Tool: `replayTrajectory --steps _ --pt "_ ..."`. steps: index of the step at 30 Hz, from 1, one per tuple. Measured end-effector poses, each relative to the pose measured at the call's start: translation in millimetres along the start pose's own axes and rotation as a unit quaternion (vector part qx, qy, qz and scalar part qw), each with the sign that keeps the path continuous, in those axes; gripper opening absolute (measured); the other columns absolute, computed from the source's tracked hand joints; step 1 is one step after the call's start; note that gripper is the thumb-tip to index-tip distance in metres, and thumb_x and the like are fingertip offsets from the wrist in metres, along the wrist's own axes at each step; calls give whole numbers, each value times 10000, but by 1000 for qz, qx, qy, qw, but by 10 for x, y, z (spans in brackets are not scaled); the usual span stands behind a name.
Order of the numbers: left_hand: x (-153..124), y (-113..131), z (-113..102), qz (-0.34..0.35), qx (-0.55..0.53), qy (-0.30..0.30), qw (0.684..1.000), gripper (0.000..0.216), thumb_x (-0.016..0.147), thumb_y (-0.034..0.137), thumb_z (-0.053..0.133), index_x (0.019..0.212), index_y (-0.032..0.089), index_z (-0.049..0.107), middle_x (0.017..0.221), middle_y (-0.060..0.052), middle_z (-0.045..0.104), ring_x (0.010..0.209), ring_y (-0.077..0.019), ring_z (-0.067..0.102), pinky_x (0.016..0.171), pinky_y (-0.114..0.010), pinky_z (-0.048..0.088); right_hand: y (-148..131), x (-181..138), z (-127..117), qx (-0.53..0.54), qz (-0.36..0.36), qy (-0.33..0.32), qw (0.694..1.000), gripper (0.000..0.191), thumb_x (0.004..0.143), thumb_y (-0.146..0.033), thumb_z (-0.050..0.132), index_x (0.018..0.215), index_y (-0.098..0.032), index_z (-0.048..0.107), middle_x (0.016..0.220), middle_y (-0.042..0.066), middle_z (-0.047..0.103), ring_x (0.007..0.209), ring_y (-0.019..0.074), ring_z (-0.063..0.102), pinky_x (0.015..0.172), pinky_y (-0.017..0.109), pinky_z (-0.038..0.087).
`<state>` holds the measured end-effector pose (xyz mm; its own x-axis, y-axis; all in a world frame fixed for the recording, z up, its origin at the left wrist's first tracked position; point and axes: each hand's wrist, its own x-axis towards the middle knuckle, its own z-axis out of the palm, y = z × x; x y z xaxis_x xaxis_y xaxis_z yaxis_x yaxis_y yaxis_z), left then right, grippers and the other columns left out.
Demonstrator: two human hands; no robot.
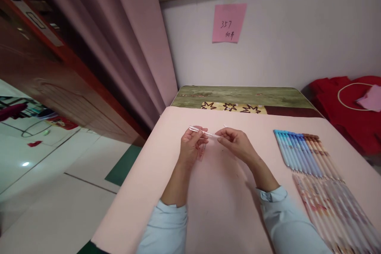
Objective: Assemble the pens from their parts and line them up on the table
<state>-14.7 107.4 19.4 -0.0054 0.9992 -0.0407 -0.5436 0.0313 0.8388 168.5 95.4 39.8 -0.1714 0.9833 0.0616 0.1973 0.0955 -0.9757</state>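
Observation:
Over the pink table (226, 206), my left hand (192, 147) and my right hand (235, 143) are both closed in a pinch, each on one end of a thin clear pen refill (205, 132) held level between them. Under my left fingers hangs a clear pen barrel with a pink print (201, 152), gripped by the same hand. Both sleeves are light blue.
A row of several blue and brown pens (303, 152) lies on the table at the right, with several clear-wrapped pens (333, 206) below it. Behind stand a green patterned tabletop (238, 97), a wall with a pink note (228, 23), a curtain (125, 39) and red cloth (345, 107).

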Motion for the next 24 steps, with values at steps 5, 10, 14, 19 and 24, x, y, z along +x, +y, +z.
replayTrajectory --steps 5,10,14,19,24 --pt "4 -5 -6 -2 -24 9 1000 292 735 225 785 949 142 604 943 -88 743 751 -127 710 753 -241 572 11 23 150 16 -20 95 995 253 718 -380 709 874 -185 671 703 -2 635 595 122 528 556 234 418" --pt "-6 17 1 -15 -24 -3 1000 290 766 240 758 967 146 572 947 -109 746 777 -153 722 752 -267 577 37 27 196 17 -1 118 993 289 712 -440 731 826 -179 688 678 12 650 579 128 537 540 233 416" --pt "-13 21 7 -16 -24 -7 1000 292 774 245 751 973 153 558 948 -103 747 779 -150 722 767 -271 576 28 6 184 -28 13 104 994 343 790 -516 658 745 -180 711 623 26 659 550 143 565 518 238 410" --pt "-13 20 2 -11 -21 -4 1000 285 782 265 748 964 155 558 959 -102 743 771 -147 720 781 -278 575 -8 -17 183 -83 6 98 992 491 873 -605 525 668 -187 680 531 16 613 488 138 554 511 245 411" --pt "-9 23 1 -6 -27 4 1000 276 783 260 745 957 152 558 944 -102 743 756 -142 718 791 -279 571 -5 -8 178 -61 -32 84 994 409 738 -561 712 926 -204 642 687 3 666 577 143 580 532 235 423"
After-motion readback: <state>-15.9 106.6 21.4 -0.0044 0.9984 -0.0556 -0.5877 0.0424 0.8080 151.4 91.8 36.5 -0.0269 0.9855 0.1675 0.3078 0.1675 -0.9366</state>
